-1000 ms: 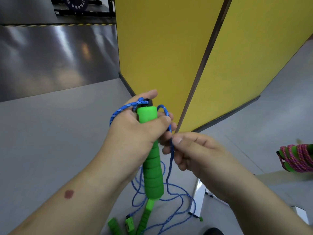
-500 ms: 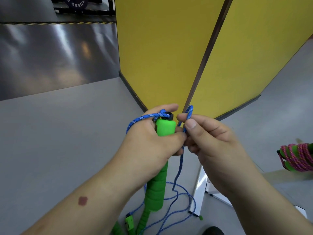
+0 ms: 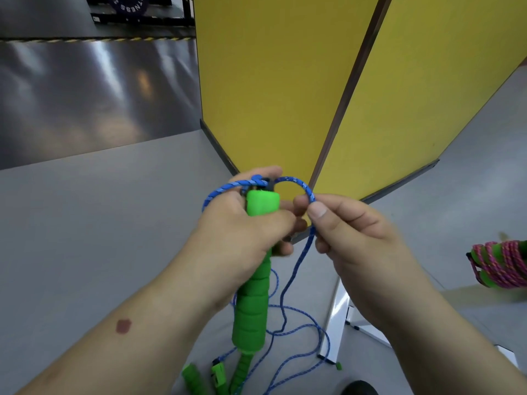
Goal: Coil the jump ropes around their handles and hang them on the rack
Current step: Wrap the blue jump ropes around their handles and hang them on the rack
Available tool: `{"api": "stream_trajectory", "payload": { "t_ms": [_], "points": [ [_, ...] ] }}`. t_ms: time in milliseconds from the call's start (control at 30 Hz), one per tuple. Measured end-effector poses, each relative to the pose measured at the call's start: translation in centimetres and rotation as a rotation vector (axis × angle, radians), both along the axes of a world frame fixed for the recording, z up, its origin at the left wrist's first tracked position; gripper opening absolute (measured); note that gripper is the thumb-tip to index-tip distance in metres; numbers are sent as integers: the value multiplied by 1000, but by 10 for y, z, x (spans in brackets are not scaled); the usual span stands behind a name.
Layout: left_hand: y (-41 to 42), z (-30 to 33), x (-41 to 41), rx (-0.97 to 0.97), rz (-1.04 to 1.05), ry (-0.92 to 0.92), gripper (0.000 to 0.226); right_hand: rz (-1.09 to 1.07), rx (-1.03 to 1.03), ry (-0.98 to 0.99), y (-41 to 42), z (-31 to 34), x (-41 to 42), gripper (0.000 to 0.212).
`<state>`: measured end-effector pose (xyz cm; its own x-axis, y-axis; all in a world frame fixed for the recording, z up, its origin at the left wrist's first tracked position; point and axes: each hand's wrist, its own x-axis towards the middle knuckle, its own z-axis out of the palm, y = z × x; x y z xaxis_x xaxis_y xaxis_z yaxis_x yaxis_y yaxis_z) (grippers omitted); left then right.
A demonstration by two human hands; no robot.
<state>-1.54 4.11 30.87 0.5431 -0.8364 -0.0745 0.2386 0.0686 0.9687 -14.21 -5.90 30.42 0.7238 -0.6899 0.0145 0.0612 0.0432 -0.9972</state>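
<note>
Left hand point(image 3: 242, 232) grips the green handles point(image 3: 252, 303) while right hand point(image 3: 350, 238) pinches the blue rope point(image 3: 309, 195); winding should keep tension, laying turns tight and adjacent

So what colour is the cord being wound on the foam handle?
Blue braided cord with lighter flecks, head view.
</note>
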Motion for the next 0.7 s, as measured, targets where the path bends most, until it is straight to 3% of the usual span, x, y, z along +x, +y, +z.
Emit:
{"api": "stream_trajectory", "payload": {
  "t_ms": [133,267,467,600,700],
  "points": [
    [-3,-4,-10,63,-65,-125,63,-21,51,-72,1,1,0,27],
    [-4,-6,-7,46,-45,-173,68,-12,54,-46,-2,-3,0,23],
    [-3,0,2,-25,38,-97,62,53,55,96,-4,-9,-2,29],
    [-3,3,9,-65,109,-61,55,255,12,298,-2,-5,-4,24],
    [-2,2,11,-58,109,-59,54,203,-29,266,1,-2,-3,19]
  ]
}}
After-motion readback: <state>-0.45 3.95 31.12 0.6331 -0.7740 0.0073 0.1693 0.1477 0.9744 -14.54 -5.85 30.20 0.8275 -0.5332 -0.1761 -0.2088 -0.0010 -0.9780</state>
